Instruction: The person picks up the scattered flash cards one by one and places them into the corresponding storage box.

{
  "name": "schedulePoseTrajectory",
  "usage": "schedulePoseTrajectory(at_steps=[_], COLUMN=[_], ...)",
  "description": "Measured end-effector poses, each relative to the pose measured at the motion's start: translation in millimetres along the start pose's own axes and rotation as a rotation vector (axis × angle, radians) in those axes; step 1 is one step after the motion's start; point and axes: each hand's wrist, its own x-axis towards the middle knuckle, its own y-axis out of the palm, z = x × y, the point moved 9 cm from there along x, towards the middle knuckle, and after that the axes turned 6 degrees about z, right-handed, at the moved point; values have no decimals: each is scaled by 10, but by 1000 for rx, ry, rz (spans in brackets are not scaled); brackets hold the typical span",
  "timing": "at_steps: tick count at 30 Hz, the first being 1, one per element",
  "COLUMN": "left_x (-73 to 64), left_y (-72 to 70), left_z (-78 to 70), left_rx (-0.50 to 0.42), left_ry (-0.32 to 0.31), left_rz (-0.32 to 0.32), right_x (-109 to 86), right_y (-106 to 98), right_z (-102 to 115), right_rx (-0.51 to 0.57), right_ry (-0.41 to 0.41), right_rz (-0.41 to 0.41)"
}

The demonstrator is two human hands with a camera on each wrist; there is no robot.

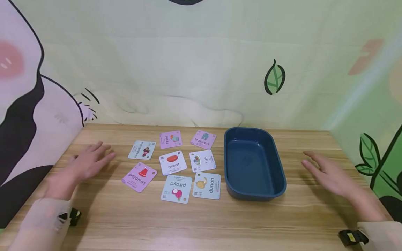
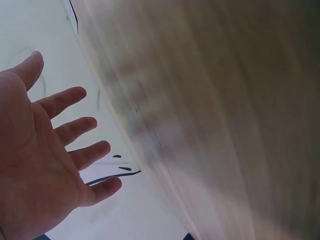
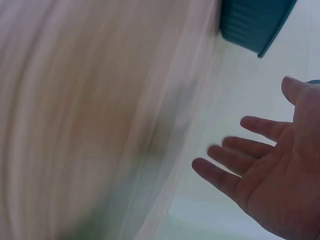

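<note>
At nine and three o'clock, your left hand (image 1: 86, 165) and right hand (image 1: 331, 176) are flanking cards (image 1: 173, 166) and tub (image 1: 251, 176), empty, fingers spread.

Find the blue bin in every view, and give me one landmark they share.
Head: the blue bin is right of centre, beside the cards.
Left wrist: not in it.
Right wrist: its outer wall shows at the top, right of centre, cut off by the edge.
Shared landmark: the wooden table.

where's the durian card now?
Head view, lower middle: the durian card lies between the pitaya card on its left and the tub on its right, below the fish card.
</note>
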Motion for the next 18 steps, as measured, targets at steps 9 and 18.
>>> schedulePoseTrajectory(at_steps=[9,18], left_x=[72,126], left_y=[9,-26], left_z=[-111,-282], left_rx=[-26,-60], left_ry=[12,61], left_rz=[-1,-16], right_x=[25,122], right_y=[78,217], right_z=[167,305], right_rx=[250,662], right_ry=[-37,-27], right_rz=[36,103])
